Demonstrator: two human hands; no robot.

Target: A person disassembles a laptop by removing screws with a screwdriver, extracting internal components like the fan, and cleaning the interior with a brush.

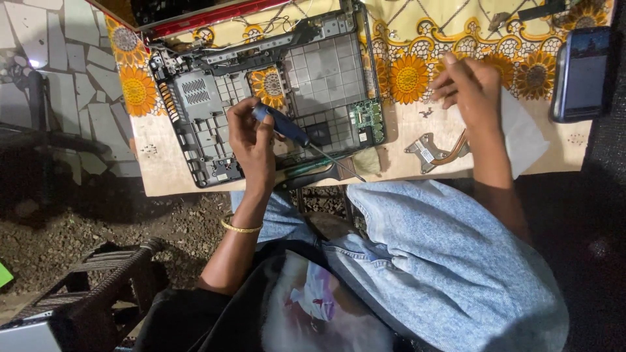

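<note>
STEP: laptop teardown, judged mid-way | left hand grips blue screwdriver over laptop base shell, upper centre | right hand fingers curled, resting on desk near heatsink | NEXT: seat tip squarely on a screw

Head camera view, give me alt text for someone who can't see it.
A seated person's left hand holds a blue-handled screwdriver over an opened laptop base on a sunflower-patterned cloth. The right hand rests on a white paper near a metal heat sink with copper pipe; a phone lies at the right edge.
</note>
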